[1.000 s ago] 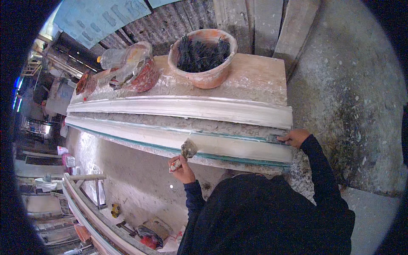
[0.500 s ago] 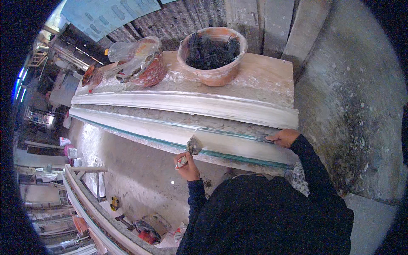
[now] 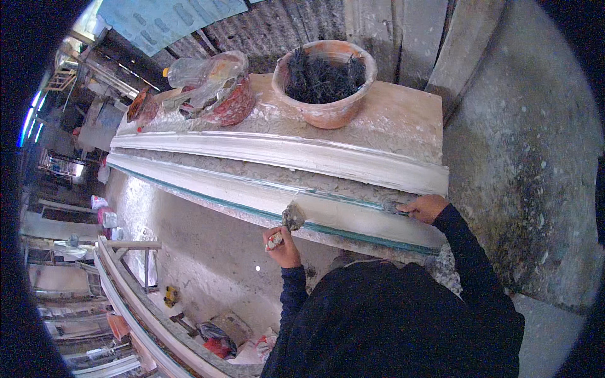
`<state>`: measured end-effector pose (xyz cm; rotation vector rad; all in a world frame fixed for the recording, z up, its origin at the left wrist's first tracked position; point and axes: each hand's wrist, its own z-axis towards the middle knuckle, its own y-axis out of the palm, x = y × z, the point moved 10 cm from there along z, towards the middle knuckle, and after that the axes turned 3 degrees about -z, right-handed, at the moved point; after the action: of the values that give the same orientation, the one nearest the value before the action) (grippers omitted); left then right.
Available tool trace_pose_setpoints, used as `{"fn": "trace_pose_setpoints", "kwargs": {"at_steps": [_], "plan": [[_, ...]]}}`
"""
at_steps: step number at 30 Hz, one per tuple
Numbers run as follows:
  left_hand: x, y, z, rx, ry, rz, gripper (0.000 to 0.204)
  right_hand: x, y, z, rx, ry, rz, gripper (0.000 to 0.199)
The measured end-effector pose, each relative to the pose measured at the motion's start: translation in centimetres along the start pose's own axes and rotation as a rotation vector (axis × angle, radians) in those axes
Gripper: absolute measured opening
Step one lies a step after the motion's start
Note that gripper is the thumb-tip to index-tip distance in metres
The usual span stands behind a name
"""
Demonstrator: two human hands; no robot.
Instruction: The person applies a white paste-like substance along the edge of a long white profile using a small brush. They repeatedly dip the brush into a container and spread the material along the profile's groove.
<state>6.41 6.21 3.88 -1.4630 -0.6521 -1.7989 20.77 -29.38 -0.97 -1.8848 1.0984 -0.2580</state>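
My left hand [image 3: 285, 250] is closed around the pale handle of a trowel [image 3: 293, 216], whose blade is coated with grey plaster. That blade lies over a long white moulding [image 3: 353, 211] with a green-blue glass-like strip along its near edge. At the moulding's right part, my right hand [image 3: 426, 208] pinches a small flat scraper [image 3: 394, 208]. The scraper touches the far edge of the moulding, by a second thin bluish strip; much of the tool is hidden by fingers. A second white plaster moulding [image 3: 283, 154] lies behind, parallel to the first.
On the bench [image 3: 409, 120] behind stand a clay-coloured bowl [image 3: 324, 116] of black fibres and a plaster-smeared red bucket [image 3: 236, 104] beside a clear bottle [image 3: 189, 74]. A wooden frame [image 3: 120, 277] stands at lower left. A stained grey wall [image 3: 529, 126] closes the right side.
The whole view has shifted slightly rightward. My right hand has turned a little, and more of the scraper shows. My left hand keeps the trowel at nearly the same place on the moulding.
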Motion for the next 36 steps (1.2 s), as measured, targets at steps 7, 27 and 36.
{"fn": "trace_pose_setpoints", "kwargs": {"at_steps": [7, 27, 36], "plan": [[-0.2, 0.4, -0.1, 0.010, -0.006, 0.000, 0.010, -5.3, -2.7, 3.9, 0.177, -0.069, 0.022, 0.039], [-2.6, -1.8, 1.7, -0.033, -0.052, -0.076, 0.012, -13.1, -6.8, 9.7, 0.165, -0.168, 0.076, 0.034], [-3.8, -1.0, 6.0, -0.412, -0.167, -0.138, 0.011, -16.8, -7.2, 16.0, 0.200, -0.175, 0.121, 0.035]]}}
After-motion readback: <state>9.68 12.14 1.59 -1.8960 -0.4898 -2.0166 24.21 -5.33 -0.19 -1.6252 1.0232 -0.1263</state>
